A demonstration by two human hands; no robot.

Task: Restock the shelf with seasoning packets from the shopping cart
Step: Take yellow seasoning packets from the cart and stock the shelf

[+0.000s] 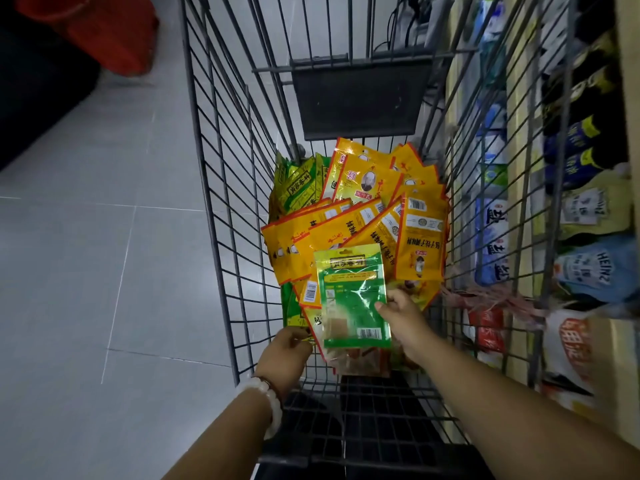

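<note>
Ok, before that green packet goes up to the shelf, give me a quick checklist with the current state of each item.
1. Right hand holds the green packet: ok, thumb pinches its right edge.
2. Packet clear of the pile: ok, it sits above the yellow packets.
3. Only one packet in the right hand: cannot tell, others lie directly beneath it.
4. Left hand free to help: not ok, it grips a packet edge low in the cart.
5. Shelf within reach: ok, it runs along the cart's right side.
6. Open slot for green packets on the shelf: cannot tell, only sauce pouches and bags show.
</note>
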